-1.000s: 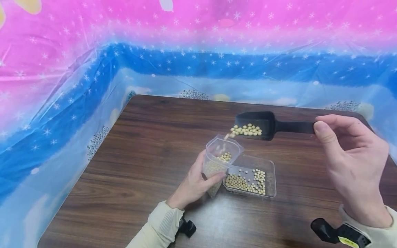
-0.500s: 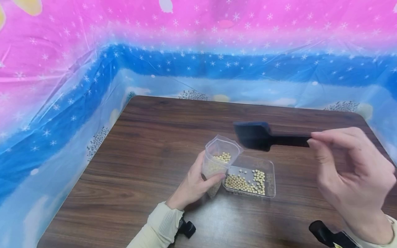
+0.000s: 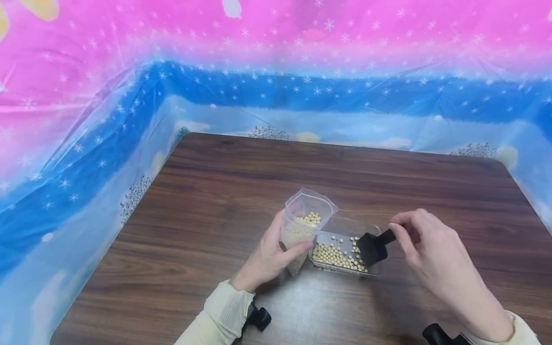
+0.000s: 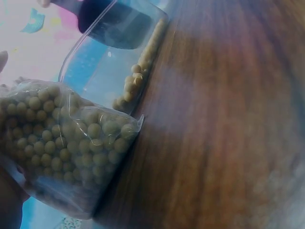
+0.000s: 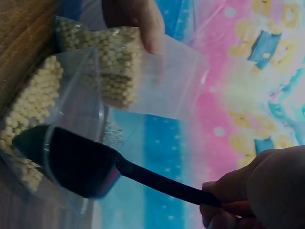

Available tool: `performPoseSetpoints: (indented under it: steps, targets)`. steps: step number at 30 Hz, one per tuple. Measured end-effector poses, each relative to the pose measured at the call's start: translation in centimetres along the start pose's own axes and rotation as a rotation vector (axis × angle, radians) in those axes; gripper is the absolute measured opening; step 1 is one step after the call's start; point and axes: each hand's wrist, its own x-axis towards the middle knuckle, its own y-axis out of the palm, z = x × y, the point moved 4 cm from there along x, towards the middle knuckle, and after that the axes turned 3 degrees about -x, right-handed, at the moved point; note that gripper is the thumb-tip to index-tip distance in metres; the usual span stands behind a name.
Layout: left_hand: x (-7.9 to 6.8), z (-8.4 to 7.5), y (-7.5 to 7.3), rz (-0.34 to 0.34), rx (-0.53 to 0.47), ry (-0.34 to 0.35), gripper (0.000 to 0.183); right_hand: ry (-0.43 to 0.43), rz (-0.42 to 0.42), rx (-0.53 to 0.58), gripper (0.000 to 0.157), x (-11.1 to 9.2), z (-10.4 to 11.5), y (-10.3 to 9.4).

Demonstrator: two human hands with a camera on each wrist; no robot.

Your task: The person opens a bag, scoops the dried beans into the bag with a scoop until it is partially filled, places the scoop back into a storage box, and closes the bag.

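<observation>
My left hand grips a clear plastic bag, its mouth open and facing up. Pale round beans fill the lower part of that bag. Just right of it stands a clear rectangular container with a layer of the same beans on its bottom. With thumb and fingers, my right hand pinches the handle end of a black scoop. The scoop's blade dips into the container's right side; in the right wrist view its tip is among the beans.
Everything stands on a dark wood-grain table. Behind it and along its left side hangs a pink and blue patterned cloth. Black straps with small devices sit at both wrists.
The scoop was pouring beans into the bag, then tipped over, and has come down into the container with my right hand. My left hand and the bag have stayed put.
</observation>
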Motion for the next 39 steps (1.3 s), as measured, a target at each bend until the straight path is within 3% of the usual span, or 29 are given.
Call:
performPoseSetpoints:
  steps: [7,14,22,28,32,39]
  targets:
    - [0.0,0.0,0.0,-0.004,0.006,0.007,0.075,0.192,0.082,0.094,0.006,-0.8,-1.4,1.0]
    - [0.0,-0.1,-0.1,-0.017,0.024,0.016,0.074,0.352,0.205,0.164,0.019,-1.9,-2.1,2.1]
    - [0.1,0.0,0.0,-0.009,0.007,0.030,0.074,0.486,0.321,0.373,0.032,-3.6,-3.5,5.3]
    - [0.1,-0.2,0.0,-0.010,0.007,0.007,0.075,0.609,0.348,0.526,0.037,-4.5,-5.5,7.2]
    - [0.1,-0.3,0.0,-0.007,0.004,0.008,0.076,0.665,0.334,0.580,0.037,-4.7,-6.4,7.8]
    - [0.0,-0.2,0.1,0.002,-0.002,0.013,0.074,0.747,0.321,0.786,0.037,-5.3,-8.0,8.7]
